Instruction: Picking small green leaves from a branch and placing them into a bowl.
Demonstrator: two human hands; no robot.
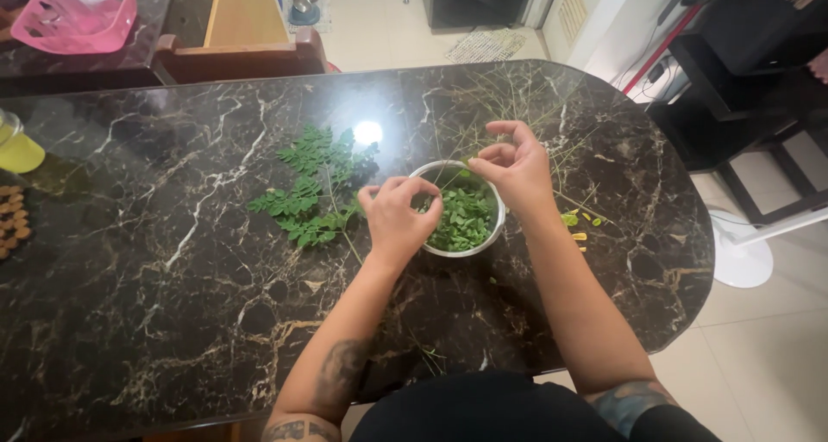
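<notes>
Leaves (466, 220) are filling the bowl (496, 235) while both hands, left (397, 218) and right (517, 168), are pinching loosely above it; stripping gently looks best.

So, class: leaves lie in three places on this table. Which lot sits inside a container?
The small picked leaves in the white bowl beneath both hands; the leafy sprigs and bare stems lie loose on the marble.

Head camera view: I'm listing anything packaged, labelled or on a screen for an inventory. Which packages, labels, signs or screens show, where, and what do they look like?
No labels, signs or lit screens can be made out.
Pink basket: far left, on a dark counter, rectangular, holding clear containers.
Dark appliance: top centre on the floor, boxy, black; cannot tell if it is a screen.
Yellow cup: left table edge, rounded.
</notes>
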